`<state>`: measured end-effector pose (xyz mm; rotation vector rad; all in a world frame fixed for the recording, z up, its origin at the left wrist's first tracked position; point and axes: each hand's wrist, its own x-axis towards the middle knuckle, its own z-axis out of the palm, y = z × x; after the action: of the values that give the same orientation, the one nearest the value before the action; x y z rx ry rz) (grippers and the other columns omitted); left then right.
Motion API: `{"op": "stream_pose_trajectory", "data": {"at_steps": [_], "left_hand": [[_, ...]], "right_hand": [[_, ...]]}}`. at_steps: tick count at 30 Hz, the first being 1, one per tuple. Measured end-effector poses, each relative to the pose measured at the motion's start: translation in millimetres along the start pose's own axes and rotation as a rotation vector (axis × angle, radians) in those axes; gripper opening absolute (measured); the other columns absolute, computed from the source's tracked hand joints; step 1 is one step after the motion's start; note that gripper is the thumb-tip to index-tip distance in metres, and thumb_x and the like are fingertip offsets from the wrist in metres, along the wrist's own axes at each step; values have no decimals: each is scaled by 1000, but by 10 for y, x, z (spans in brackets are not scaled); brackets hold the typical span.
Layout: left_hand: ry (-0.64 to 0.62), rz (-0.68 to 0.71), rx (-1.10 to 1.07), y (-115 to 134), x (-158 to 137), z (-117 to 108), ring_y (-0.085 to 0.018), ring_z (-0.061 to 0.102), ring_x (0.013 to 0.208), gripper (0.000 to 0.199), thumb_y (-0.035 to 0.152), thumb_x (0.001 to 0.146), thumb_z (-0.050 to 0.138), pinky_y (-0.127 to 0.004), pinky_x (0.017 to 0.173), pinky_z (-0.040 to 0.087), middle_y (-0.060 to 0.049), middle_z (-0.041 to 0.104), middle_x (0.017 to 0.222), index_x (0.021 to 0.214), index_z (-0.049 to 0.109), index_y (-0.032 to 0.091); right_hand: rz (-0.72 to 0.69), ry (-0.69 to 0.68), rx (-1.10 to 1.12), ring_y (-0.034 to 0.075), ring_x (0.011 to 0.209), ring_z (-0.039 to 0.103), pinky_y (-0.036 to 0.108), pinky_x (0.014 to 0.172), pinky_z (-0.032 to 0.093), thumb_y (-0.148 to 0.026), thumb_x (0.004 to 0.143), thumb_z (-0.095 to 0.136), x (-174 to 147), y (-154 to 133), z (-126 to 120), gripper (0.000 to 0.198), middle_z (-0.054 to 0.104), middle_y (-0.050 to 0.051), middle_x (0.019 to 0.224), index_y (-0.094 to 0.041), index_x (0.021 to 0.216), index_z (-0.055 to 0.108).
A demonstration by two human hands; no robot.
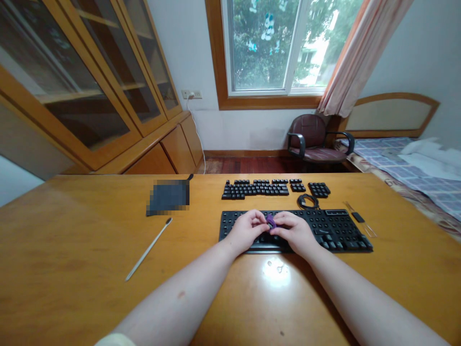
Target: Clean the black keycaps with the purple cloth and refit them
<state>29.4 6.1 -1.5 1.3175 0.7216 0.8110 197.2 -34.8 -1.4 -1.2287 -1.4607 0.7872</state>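
Note:
Over the middle of a black keyboard (336, 229), both my hands meet at a small purple cloth (271, 221). My left hand (247, 229) pinches its left side between thumb and fingers. From the right, my right hand (296, 233) grips the same cloth. Something small and dark seems to be tucked in the cloth, but I cannot make out what it is. Most of the keyboard shows bare key sockets, and a few keycaps (329, 240) sit on it near the lower right. Behind it, loose black keycaps (257, 189) lie in rows, with a separate number-pad group (319, 189).
A coiled black cable (308, 201) lies behind the keyboard. To its right is a wire keycap puller (357, 217). A long white brush (148, 250) and a dark blurred pouch (168, 197) lie on the left of the wooden table (72, 250). Beyond stands a chair (313, 139).

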Motion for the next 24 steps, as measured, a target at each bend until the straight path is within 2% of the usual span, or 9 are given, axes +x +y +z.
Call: {"op": "stream_pose_trajectory", "data": {"at_steps": [6,14,19,24], "left_hand": [[21,-15,-80,-39,21,-26,-11,60,64,29,28,65,70,-23,66,45,3,60,65,75,46,17],[36,-8,-85,0,17,-10,-10,59,64,30,27,62,73,-22,66,44,3,59,69,76,49,16],[23,-7,-103,-5,18,-10,-11,61,64,29,30,64,71,-25,67,47,2,60,67,77,51,15],[29,14,-59,3,21,-7,-14,62,69,27,28,66,69,-28,73,49,-3,66,72,87,62,13]], "right_hand": [[23,-25,3,17,66,61,29,64,52,-35,63,72,17,-35,-19,15,64,5,70,-20,63,71],[-35,-82,-83,20,81,62,33,79,50,-32,65,71,-1,4,-19,17,68,4,84,-25,81,73],[-28,-63,-72,18,71,61,31,69,52,-33,70,67,-13,49,-30,12,65,5,75,-22,71,72],[4,-40,-79,17,69,61,29,64,52,-31,72,65,-19,-4,-13,12,65,6,75,-21,72,71]]}}
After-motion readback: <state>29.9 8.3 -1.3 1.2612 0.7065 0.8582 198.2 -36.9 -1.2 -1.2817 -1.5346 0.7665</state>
